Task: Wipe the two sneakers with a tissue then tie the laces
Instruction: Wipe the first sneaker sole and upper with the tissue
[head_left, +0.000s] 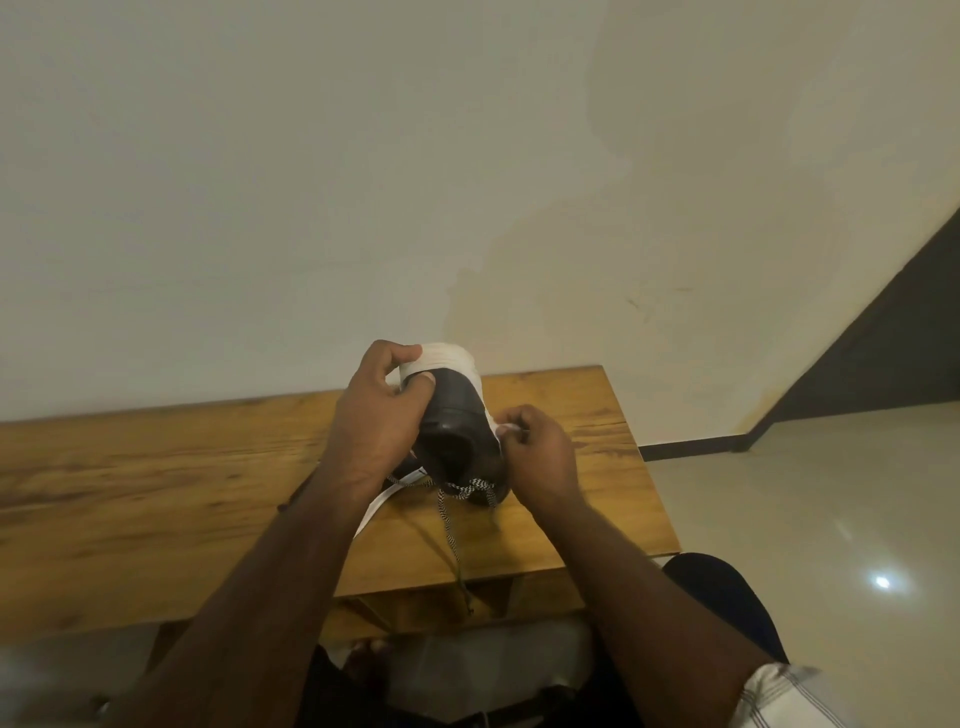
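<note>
A black sneaker (453, 415) with a white sole is held up above the wooden table (156, 493), toe pointing up and away from me. My left hand (376, 421) grips its toe end, fingers wrapped over the white sole. My right hand (540, 457) pinches a small white tissue (506, 429) against the sneaker's right side. Black-and-white laces (457, 493) hang loose from the shoe over the table's front edge. Under my left forearm lies a white strip (376, 506), perhaps the edge of the second sneaker; most of it is hidden.
The table stands against a pale wall (467, 182). Its right edge (644, 457) drops to a glossy tiled floor (831, 493). A dark panel (883, 338) slants down at the far right. My knee (727, 587) shows beside the front corner.
</note>
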